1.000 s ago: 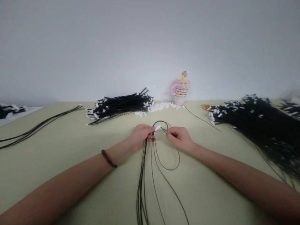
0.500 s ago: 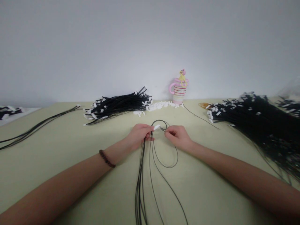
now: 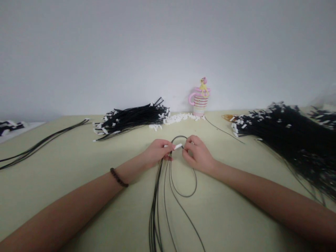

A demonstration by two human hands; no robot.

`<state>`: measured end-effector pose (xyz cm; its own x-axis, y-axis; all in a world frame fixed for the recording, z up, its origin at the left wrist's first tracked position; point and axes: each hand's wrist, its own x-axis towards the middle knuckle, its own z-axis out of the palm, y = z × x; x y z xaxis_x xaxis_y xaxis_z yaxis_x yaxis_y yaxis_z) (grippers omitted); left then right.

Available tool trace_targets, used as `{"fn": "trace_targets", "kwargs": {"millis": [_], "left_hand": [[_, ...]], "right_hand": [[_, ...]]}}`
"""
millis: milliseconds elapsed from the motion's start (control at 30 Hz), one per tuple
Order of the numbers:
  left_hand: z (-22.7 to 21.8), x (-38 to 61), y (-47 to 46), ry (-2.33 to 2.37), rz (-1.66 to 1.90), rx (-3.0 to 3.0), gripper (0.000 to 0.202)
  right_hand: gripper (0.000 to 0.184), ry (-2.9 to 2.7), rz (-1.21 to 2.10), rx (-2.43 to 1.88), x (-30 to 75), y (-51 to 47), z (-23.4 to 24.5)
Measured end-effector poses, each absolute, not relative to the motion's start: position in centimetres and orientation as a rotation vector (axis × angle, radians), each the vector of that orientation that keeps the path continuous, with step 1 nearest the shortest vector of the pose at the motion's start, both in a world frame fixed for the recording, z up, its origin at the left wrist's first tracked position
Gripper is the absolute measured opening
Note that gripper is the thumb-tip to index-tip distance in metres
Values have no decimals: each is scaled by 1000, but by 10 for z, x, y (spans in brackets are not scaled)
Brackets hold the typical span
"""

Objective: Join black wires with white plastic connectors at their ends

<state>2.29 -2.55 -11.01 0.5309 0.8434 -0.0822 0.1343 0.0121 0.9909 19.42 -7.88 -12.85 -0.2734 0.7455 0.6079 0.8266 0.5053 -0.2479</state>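
My left hand rests on the table with its fingers pinched on a small white connector and on several thin black wires that trail toward me. My right hand is closed in a pinch on the end of one black wire, right at the connector's tip. That wire forms a loop on the table below both hands. A dark bead bracelet sits on my left wrist.
A bundle of black wires with white ends lies behind my hands, beside loose white connectors. A pink striped cup stands by the wall. A big wire heap fills the right side. Long black wires lie left.
My right hand has moved left and closed the gap to the white connector. The wire loop has shifted slightly toward me. My left hand has stayed in place.
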Motion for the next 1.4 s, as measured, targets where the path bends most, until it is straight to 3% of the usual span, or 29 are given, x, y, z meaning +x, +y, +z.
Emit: {"fn": "trace_targets", "kwargs": {"millis": [233,633,867,933,1133,1400], "left_hand": [[-108,23,-27,855,656,1537,23],[-112,23,-26,840,644,1567,23],[-105,21,-20,962,830,1526,18],[-97,14,-11,975,934,1559,17],[-62,-9,4,736,959,1249,11],[-42,-15,-22,539,465,1401,10]], "right_hand": [[11,-2153,-61,-1060,196,-77,-128],[12,-2198,-91,-1104,195,-77,-128],[16,-1911,-20,-1109,198,-71,-134],[17,-1870,134,-1162,200,-66,-137],[28,-1721,1054,-1072,207,-53,-135],[25,-1447,1418,-995,219,-54,-122]]}}
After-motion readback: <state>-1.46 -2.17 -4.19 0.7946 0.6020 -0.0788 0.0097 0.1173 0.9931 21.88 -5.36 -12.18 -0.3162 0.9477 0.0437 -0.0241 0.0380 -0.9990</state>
